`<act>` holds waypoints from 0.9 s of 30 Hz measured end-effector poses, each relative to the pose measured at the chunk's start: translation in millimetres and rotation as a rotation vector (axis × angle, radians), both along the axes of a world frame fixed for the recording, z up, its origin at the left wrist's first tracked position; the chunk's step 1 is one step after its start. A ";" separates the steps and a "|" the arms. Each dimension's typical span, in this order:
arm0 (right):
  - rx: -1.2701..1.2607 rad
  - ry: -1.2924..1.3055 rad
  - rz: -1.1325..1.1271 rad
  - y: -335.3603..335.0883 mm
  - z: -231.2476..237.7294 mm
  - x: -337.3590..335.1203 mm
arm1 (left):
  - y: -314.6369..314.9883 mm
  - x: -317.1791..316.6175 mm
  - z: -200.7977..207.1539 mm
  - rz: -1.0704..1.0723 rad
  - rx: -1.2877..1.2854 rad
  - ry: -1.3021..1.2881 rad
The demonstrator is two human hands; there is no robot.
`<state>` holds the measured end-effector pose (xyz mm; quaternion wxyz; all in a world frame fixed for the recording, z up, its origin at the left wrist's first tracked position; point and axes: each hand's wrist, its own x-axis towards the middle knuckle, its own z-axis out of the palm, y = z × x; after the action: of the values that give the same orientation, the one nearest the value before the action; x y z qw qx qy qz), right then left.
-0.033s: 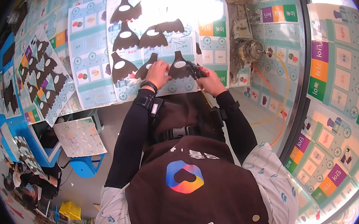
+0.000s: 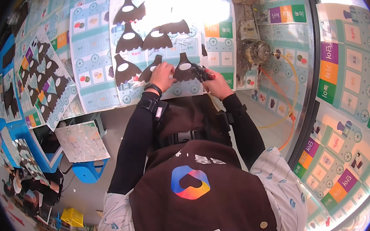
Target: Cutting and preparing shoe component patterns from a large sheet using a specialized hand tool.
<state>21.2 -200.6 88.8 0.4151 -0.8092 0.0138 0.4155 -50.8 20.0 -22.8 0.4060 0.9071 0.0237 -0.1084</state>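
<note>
Clad in a dark brown apron (image 2: 231, 187) and black sleeves (image 2: 131, 128), bent over a printed sheet (image 2: 193, 90). Grasping a dark hand tool (image 2: 204, 74) in the right hand (image 2: 219, 85), with fingers wrapped around its handles and its nose turned toward the right edge of a dark scalloped piece (image 2: 185, 74) marked with a white oval; impossible to tell whether in contact. Bringing curled fingers of the left hand (image 2: 163, 75) to that piece's left side; cannot tell whether pinching it or only steadying it. Placed near the front edge of the printed sheet, between the two hands. Showing no visible change from the preceding view in grip, tool or layout; judged, therefore, to be no further along at this instant. Surrounded to the left and beyond by other dark pieces (image 2: 127, 71) of like shape, some overlapping. Flanked on the right by a grimy machine (image 2: 255, 51) with a yellow hose (image 2: 295, 97). Backed at far left by a blue stool (image 2: 88, 173) and, farther off, a yellow basket (image 2: 72, 217).
</note>
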 end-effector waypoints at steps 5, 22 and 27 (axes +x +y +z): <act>0.091 -0.019 -0.086 -1.2 2.4 1.8 | 0.5 -0.6 0.5 0.007 -0.007 0.007; 0.029 0.003 0.017 -3.2 -4.4 -0.6 | -0.6 0.4 1.0 0.019 -0.030 0.017; 0.225 0.070 -0.029 3.5 -12.7 -5.3 | -0.8 0.9 -0.2 0.012 -0.023 -0.002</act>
<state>15.9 -197.1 76.1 0.5087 -0.7421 -0.0068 0.4363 -49.9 19.2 -23.0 0.4172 0.9023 0.0273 -0.1054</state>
